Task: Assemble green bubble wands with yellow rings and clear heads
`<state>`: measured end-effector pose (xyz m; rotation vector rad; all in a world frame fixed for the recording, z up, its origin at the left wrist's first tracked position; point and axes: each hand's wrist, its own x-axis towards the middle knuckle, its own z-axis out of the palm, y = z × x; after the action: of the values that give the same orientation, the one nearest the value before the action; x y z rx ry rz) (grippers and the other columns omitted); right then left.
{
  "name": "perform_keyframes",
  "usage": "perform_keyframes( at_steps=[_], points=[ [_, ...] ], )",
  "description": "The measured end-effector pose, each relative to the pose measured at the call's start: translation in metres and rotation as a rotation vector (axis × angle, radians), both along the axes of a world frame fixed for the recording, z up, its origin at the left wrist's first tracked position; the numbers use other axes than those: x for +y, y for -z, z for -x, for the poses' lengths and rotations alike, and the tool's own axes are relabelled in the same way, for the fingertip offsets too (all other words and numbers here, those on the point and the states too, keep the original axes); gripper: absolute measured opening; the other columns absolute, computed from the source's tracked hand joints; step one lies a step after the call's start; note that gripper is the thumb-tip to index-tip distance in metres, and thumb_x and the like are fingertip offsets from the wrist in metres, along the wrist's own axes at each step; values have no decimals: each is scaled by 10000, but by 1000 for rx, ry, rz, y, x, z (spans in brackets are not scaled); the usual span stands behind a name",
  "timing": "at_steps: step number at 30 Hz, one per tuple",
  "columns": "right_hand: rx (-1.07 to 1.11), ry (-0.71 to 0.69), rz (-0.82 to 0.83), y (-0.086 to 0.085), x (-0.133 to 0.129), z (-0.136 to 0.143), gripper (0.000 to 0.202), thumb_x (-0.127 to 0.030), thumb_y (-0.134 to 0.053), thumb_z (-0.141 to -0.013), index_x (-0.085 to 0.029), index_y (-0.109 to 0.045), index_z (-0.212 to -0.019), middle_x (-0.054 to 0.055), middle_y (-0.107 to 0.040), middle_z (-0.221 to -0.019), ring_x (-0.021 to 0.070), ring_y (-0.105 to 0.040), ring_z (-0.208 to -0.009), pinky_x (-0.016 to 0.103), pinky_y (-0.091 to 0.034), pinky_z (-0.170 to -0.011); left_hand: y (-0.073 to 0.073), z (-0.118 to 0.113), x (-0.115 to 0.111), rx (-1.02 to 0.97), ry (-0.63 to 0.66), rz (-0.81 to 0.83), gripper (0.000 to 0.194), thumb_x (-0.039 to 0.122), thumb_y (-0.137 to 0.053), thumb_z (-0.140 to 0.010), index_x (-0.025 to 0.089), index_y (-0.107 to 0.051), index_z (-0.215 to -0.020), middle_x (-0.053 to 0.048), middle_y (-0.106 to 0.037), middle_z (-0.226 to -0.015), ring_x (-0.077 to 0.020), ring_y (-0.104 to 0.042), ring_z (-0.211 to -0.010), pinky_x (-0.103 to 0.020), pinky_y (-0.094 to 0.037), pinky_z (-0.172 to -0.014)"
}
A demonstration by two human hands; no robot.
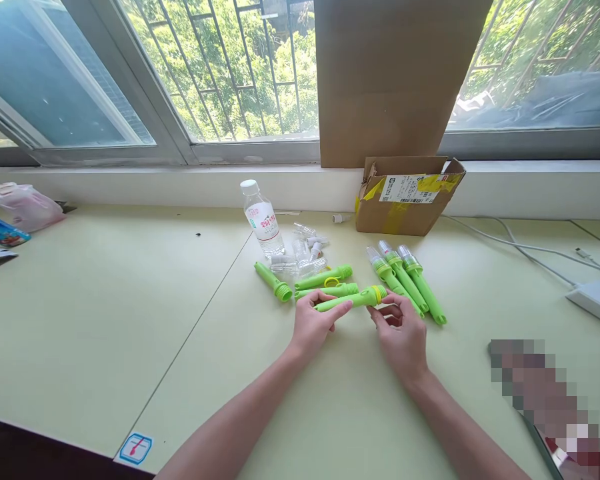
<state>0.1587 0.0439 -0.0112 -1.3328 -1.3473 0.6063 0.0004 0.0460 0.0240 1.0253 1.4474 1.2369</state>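
My left hand is closed around the body of a light-green plastic tube, held nearly level just above the table. A yellow ring sits around the tube's right end, and the fingers of my right hand pinch there. Behind my left hand lie two more green tubes with threaded ends, and a loose yellow ring rests on them. Another green tube lies to the left, its open threaded end towards me. Several clear plastic caps are heaped behind.
Right of my hands lie three green tubes with clear tops. A water bottle stands behind the caps. An open cardboard box is by the wall. A power strip with cables and a partly blurred phone-like object lie at right.
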Motion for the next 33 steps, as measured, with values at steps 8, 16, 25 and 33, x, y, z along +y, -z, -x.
perform_keyframes(
  at_steps=[8, 16, 25, 33],
  points=[
    [-46, -45, -33, -2, -1, 1, 189, -332, -641, -820, -212, -528, -912, 83, -646, -1108, 143, -643, -651, 278, -538, -495, 1, 6, 4, 15, 71, 57, 410, 466, -771, -649, 170, -488, -616, 14, -626, -575, -64, -450, -368, -207, -352, -383],
    [3, 14, -62, 4, 0, 0, 157, -340, -649, -816, -198, -591, -847, 111, -656, -1154, 163, -666, -665, 312, -562, -551, 0, 5, 2, 5, 109, 40, 360, 457, -745, -688, 174, -523, -683, 45, -572, -531, -68, -475, -388, -192, -378, -411],
    [-48, -12, -73, 1, 0, 1, 196, -360, -644, -811, -201, -546, -874, 117, -649, -1143, 156, -648, -645, 310, -553, -512, 0, 2, -1, -11, 73, -1, 378, 433, -752, -687, 180, -474, -649, 66, -516, -520, -54, -428, -353, -203, -348, -397],
    [15, 50, -26, 3, 1, -2, 182, -336, -684, -779, -204, -573, -838, 99, -680, -1123, 143, -641, -591, 302, -554, -529, -2, 6, 0, -11, 252, 1, 392, 349, -823, -589, 192, -497, -741, 46, -550, -717, -75, -493, -505, -195, -421, -409]
  ],
)
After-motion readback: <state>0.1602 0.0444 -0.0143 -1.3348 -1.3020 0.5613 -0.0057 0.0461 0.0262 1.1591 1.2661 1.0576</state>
